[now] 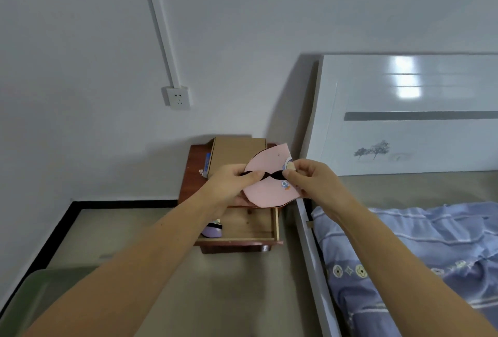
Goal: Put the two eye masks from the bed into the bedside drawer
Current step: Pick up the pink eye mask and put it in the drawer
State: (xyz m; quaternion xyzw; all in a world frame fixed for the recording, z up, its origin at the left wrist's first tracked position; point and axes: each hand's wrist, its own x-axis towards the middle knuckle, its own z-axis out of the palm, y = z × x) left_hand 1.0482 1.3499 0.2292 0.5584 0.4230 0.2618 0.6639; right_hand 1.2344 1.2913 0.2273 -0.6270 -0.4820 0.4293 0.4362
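Both hands' fingers [250,176] pinching pink eye mask [269,177]

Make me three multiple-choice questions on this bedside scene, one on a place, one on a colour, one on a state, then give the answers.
1. Where is the purple eye mask?
A. in the drawer
B. on the quilt
C. on the cardboard box

2. What colour is the eye mask held in both hands?
A. green
B. pink
C. white

3. The bedside drawer is:
A. shut
B. taken out
C. pulled open

Answers: 1 A, it lies at the drawer's left end. 2 B, left hand and right hand pinch a pink mask. 3 C, its wooden inside shows.
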